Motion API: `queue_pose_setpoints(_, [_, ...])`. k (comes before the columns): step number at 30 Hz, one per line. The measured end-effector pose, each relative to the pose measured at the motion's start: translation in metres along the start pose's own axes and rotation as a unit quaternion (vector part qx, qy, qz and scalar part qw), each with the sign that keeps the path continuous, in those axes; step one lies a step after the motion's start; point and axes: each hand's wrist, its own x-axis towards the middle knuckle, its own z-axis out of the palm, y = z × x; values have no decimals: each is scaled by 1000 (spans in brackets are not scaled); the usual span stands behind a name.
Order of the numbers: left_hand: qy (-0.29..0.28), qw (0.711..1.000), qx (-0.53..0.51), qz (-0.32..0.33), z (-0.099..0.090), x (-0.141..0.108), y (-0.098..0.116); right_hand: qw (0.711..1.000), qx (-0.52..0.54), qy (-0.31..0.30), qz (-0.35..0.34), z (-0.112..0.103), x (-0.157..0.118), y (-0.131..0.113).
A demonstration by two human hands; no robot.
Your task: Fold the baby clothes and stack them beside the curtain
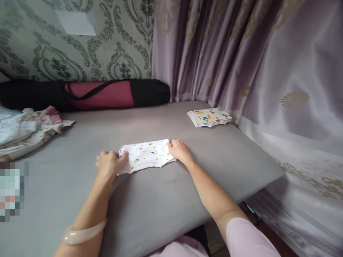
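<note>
A white cloth garment (pixel 146 154) with small brown and dark prints lies folded into a wide strip on the grey surface. My left hand (pixel 111 162) grips its left end, thumb on top and fingers curled at the edge. At the opposite end my right hand (pixel 179 150) pinches the cloth, with the thumb over the print. A pale bangle (pixel 84 232) circles my left forearm.
Folded cloths with colourful prints (pixel 210 117) lie at the back right, by the purple curtain (pixel 214 53). Loose clothes (pixel 24 128) are heaped at the left. A black and maroon bag (pixel 102 94) runs along the wall. The near right edge drops off.
</note>
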Motion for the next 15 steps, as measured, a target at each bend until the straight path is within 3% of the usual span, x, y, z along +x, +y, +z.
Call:
queue_pose_setpoints(5, [-13,999,-12,30,-4,2,0,999,37,-15,-33,-1,-2,-2])
queue_pose_setpoints(15, [-34,993,-97,52,-38,-6,20,970,226,-63,-60,-1,2,11])
